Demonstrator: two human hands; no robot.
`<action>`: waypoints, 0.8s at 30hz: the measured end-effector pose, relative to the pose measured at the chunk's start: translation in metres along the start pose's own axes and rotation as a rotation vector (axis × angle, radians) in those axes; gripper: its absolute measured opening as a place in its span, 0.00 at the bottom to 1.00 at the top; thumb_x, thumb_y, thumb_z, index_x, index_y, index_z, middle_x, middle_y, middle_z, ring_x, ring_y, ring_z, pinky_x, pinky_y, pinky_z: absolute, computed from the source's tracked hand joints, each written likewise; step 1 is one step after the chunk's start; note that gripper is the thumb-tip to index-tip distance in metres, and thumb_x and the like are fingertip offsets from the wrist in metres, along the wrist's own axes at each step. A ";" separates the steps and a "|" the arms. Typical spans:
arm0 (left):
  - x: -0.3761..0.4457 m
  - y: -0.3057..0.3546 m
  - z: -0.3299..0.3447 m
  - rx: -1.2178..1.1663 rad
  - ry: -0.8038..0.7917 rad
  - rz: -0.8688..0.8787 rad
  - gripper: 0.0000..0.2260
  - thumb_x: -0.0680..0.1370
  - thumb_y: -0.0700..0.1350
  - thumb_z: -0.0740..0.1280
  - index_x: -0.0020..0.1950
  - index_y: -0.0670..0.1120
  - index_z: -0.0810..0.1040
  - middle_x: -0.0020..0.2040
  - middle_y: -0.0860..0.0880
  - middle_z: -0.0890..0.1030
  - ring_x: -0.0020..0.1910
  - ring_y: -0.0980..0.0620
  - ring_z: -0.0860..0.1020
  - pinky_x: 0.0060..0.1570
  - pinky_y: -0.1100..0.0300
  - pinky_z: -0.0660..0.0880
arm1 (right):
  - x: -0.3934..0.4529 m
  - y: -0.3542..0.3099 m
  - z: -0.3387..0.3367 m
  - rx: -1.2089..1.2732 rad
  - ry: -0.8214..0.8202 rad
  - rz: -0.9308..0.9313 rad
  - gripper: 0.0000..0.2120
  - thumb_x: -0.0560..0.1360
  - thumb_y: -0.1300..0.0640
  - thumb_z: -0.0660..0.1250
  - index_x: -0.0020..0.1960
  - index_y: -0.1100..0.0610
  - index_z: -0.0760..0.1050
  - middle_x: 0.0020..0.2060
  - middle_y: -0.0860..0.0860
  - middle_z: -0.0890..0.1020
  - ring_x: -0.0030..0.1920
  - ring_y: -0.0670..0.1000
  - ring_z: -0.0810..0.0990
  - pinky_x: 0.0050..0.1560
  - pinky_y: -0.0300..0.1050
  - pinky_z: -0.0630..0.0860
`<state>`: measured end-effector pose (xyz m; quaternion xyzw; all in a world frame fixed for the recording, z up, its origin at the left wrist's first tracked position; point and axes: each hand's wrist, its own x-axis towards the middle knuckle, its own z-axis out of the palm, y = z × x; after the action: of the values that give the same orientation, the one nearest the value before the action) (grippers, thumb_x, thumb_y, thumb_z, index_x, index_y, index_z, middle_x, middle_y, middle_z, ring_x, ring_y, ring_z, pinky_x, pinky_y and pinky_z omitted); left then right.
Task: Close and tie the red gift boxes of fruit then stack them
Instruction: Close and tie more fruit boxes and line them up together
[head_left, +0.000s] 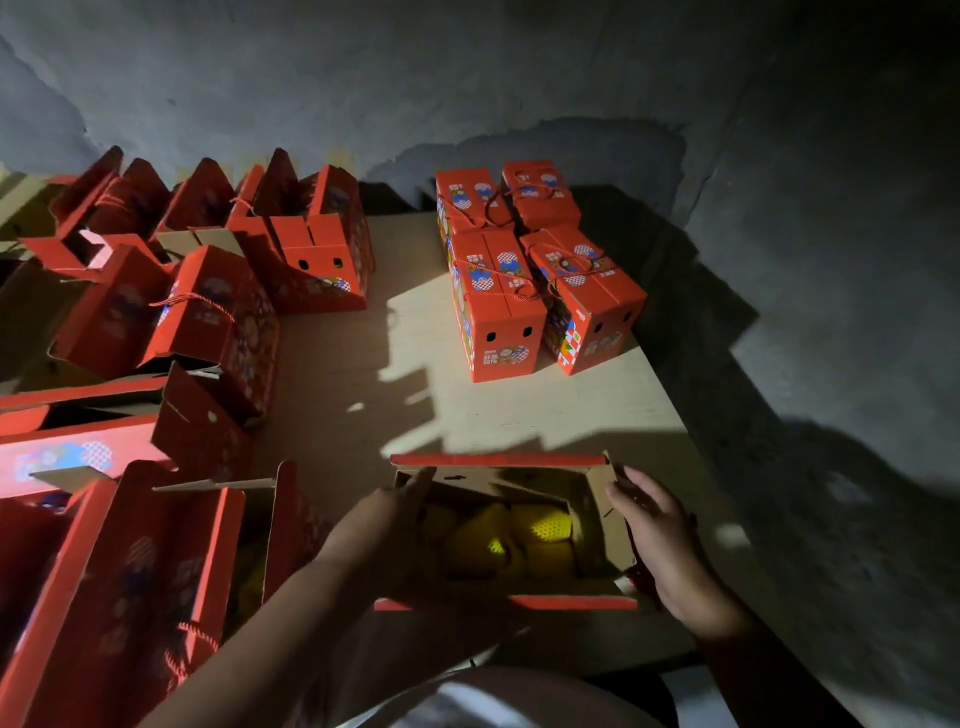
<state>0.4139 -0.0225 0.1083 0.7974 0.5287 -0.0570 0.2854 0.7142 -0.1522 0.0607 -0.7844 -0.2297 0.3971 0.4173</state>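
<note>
Red open boxes (171, 322) crowd the worktop's (519, 415) left. Left hand (400, 514) reaches in, fingers straight against the near open box's (498, 530) left flap; right hand (654, 525) curls fingers round its right flap. Closed boxes (530, 270) stand far right.

An open red gift box (501, 530) is sitting between both hands, the left hand (384, 519) touching one side flap, the right hand (657, 540) the other (yellow fruit (498, 540) showing inside).
</note>
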 end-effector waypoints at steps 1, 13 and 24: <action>0.007 -0.008 -0.003 -0.002 0.022 -0.012 0.35 0.80 0.44 0.62 0.82 0.60 0.49 0.56 0.44 0.83 0.50 0.46 0.82 0.45 0.54 0.77 | 0.001 0.000 0.001 -0.005 -0.001 -0.007 0.14 0.68 0.30 0.71 0.53 0.21 0.75 0.63 0.42 0.80 0.62 0.48 0.79 0.64 0.56 0.77; 0.024 -0.038 -0.018 -0.472 0.065 0.034 0.38 0.74 0.57 0.74 0.71 0.29 0.70 0.55 0.33 0.82 0.37 0.49 0.84 0.40 0.54 0.82 | 0.007 0.002 0.002 -0.073 0.055 0.088 0.50 0.56 0.11 0.53 0.65 0.41 0.78 0.60 0.48 0.83 0.62 0.56 0.79 0.69 0.64 0.71; 0.029 -0.031 -0.023 -0.833 -0.046 -0.067 0.20 0.87 0.38 0.54 0.79 0.44 0.66 0.73 0.42 0.73 0.64 0.47 0.76 0.55 0.66 0.75 | 0.005 -0.002 0.017 0.034 -0.108 -0.097 0.12 0.82 0.53 0.66 0.63 0.52 0.83 0.57 0.49 0.84 0.55 0.47 0.82 0.61 0.48 0.76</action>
<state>0.3944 0.0216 0.1034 0.5946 0.5256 0.1347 0.5933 0.7032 -0.1399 0.0543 -0.7425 -0.2830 0.4220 0.4365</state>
